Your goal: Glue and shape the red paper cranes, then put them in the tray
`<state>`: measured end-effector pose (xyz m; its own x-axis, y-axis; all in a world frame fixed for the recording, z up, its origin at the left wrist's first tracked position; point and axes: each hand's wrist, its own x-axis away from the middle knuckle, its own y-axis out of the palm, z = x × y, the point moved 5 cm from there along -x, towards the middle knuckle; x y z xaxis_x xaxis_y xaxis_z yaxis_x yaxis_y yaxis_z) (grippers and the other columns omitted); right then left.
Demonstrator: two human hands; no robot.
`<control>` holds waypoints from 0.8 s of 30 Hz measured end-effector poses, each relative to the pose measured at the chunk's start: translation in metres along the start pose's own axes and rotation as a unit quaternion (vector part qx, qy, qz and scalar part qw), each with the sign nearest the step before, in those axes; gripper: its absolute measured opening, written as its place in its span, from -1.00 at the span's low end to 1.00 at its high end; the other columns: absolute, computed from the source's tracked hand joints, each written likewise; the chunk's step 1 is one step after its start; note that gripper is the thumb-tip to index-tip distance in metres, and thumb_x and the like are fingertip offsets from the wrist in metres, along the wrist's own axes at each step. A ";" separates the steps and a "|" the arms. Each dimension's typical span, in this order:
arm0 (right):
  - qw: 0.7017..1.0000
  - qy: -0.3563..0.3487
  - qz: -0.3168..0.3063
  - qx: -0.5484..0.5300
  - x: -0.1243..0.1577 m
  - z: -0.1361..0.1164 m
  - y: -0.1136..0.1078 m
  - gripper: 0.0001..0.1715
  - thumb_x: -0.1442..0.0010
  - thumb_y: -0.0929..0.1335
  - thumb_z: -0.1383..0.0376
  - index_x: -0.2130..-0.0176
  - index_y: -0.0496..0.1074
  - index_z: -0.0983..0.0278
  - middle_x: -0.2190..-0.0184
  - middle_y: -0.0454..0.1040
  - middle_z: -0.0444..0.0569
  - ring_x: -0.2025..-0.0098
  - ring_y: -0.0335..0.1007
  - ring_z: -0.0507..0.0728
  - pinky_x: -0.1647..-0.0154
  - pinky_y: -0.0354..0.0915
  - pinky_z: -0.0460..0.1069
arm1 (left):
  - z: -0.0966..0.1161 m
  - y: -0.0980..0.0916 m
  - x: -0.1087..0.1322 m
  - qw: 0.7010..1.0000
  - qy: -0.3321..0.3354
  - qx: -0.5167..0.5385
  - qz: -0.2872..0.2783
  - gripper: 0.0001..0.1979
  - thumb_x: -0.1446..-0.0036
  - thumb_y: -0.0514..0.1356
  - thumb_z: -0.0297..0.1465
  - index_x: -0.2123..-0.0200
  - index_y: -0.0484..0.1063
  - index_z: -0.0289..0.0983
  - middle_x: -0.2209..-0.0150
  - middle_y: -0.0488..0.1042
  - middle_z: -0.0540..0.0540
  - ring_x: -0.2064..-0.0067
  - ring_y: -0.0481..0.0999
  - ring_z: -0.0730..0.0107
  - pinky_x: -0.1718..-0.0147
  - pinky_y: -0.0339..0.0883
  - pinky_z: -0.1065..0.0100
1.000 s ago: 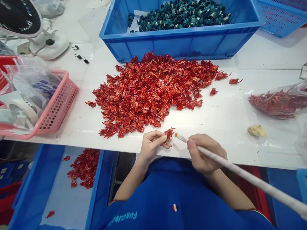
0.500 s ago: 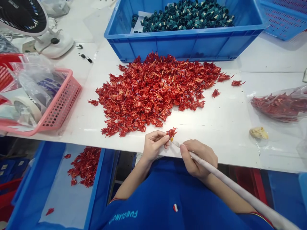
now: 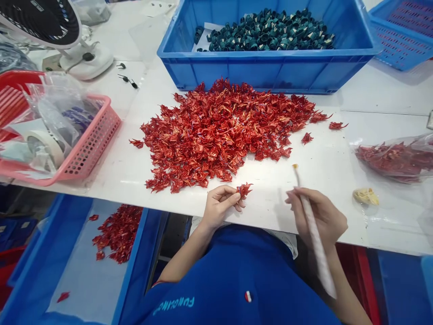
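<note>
My left hand (image 3: 221, 206) pinches one small red spiky piece (image 3: 244, 190) between thumb and fingers at the table's front edge. To the right, my right hand (image 3: 320, 216) grips a slim paintbrush (image 3: 317, 253) with a white wrapped handle. Its yellow tip points up and away, apart from the red piece. A broad pile of red spiky pieces (image 3: 216, 131) like the held one lies beyond my hands, some with yellow or purple patches. A few lie loose at its right.
Behind the pile stands a blue bin (image 3: 270, 67) of dark green ring-like parts. A pink basket (image 3: 91, 149) with bags and tape is at left, near a fan (image 3: 43, 22). A blue tray (image 3: 91, 266) below left holds red pieces. A bag of red pieces (image 3: 395, 160) lies right.
The paintbrush tip was at the red piece; my right hand has moved right and swung the brush more upright, away from it. My left hand keeps hold of the piece.
</note>
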<state>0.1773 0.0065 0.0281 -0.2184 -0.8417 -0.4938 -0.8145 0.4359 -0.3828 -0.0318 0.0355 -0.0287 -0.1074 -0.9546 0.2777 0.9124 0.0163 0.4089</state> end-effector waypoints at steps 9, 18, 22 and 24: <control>0.967 0.143 -0.042 -0.208 -0.024 0.032 -0.045 -0.77 -0.16 0.42 0.23 0.13 0.57 0.12 0.29 0.59 -0.03 0.43 0.55 0.17 0.53 0.47 0.08 | 0.006 -0.007 0.010 0.995 0.003 0.084 0.062 -0.61 0.20 0.48 -0.22 0.55 0.36 -0.32 0.27 0.62 -0.13 0.27 0.67 0.16 0.37 0.58 0.33; 0.959 0.033 -0.120 0.255 -0.007 0.049 -0.029 -0.69 -0.19 0.27 0.29 0.04 0.36 0.20 0.28 0.55 0.06 0.33 0.47 0.25 0.33 0.36 0.12 | 0.018 -0.030 0.023 0.979 -0.041 0.154 0.126 -0.59 0.13 0.33 -0.40 0.18 0.30 -0.22 0.33 0.59 -0.05 0.26 0.66 0.24 0.38 0.54 0.38; 0.951 -0.036 -0.087 0.295 -0.004 0.043 -0.012 -0.74 -0.24 0.27 0.32 0.05 0.37 0.23 0.19 0.51 0.14 0.15 0.41 0.32 0.09 0.32 0.24 | 0.024 -0.033 0.025 0.979 -0.016 0.162 0.120 -0.59 0.10 0.26 -0.37 0.12 0.35 -0.27 0.32 0.55 -0.09 0.29 0.61 0.30 0.38 0.52 0.37; 0.956 -0.076 -0.073 0.272 -0.006 0.028 0.001 -0.78 -0.24 0.30 0.32 0.08 0.39 0.24 0.17 0.50 0.14 0.09 0.40 0.33 0.02 0.30 0.26 | 0.025 -0.033 0.025 0.980 -0.002 0.153 0.124 -0.64 0.09 0.28 -0.34 0.16 0.39 -0.29 0.36 0.52 -0.07 0.34 0.57 0.36 0.42 0.49 0.41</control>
<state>0.1925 0.0209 0.0085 -0.0094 -0.8678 -0.4968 -0.4209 0.4541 -0.7853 -0.0745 0.0189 -0.0139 0.1015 -0.9089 0.4045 0.7501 0.3370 0.5690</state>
